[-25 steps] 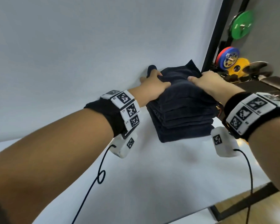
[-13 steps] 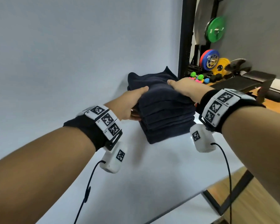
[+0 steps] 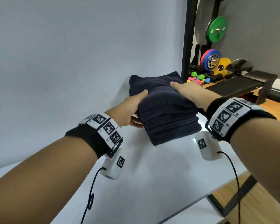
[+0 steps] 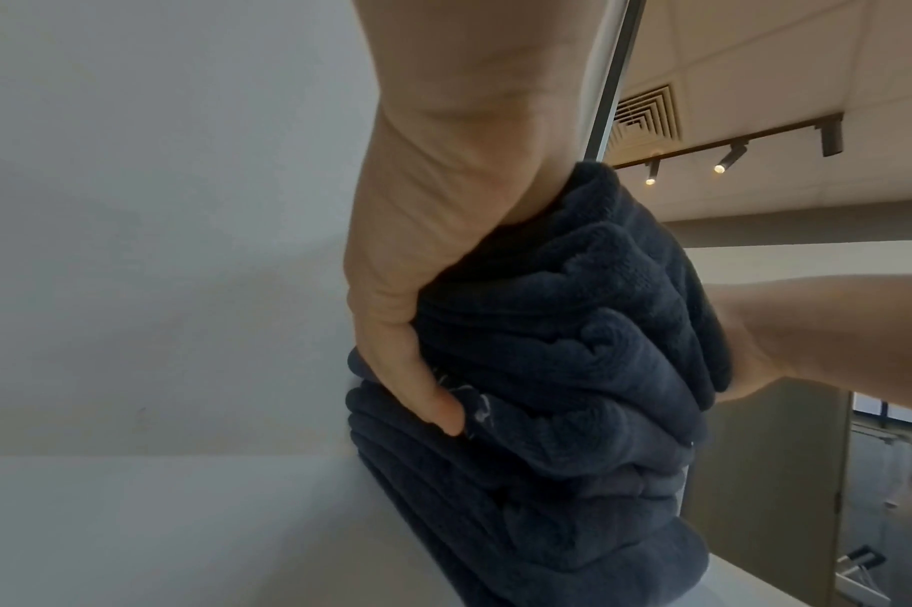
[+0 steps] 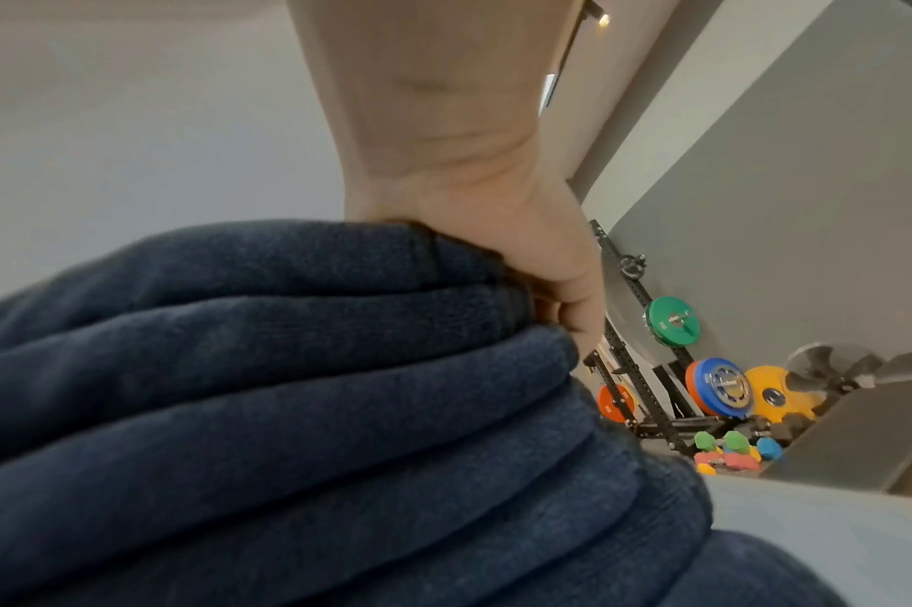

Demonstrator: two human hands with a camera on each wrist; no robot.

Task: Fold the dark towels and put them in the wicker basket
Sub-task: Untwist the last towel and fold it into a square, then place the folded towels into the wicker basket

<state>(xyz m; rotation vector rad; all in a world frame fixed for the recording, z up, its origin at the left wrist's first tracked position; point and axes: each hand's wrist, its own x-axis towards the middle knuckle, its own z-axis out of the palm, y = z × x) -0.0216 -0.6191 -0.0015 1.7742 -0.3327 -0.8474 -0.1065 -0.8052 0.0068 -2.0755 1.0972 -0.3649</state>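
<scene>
A stack of folded dark navy towels point(image 3: 166, 113) sits at the back of the white table point(image 3: 152, 178), near the wall. My left hand point(image 3: 131, 107) grips its left side, thumb on top and fingers tucked between the layers partway down; the left wrist view shows this left hand point(image 4: 418, 287) pressed into the towels point(image 4: 573, 369). My right hand point(image 3: 192, 92) holds the right side with its thumb on top. In the right wrist view, the right hand point(image 5: 495, 213) curls its fingers under the upper folds of the towels point(image 5: 287, 390). No wicker basket is in view.
A black upright post point(image 3: 187, 38) stands just right of the stack. Behind it are coloured weight plates point(image 3: 217, 29), small dumbbells point(image 3: 199, 78) and a black bench point(image 3: 242, 83). The table's right edge point(image 3: 225, 183) drops to a wooden floor.
My left hand has slid from the top of the stack to its side, fingers tucking into the layers. The view has swung right, showing more of the weights.
</scene>
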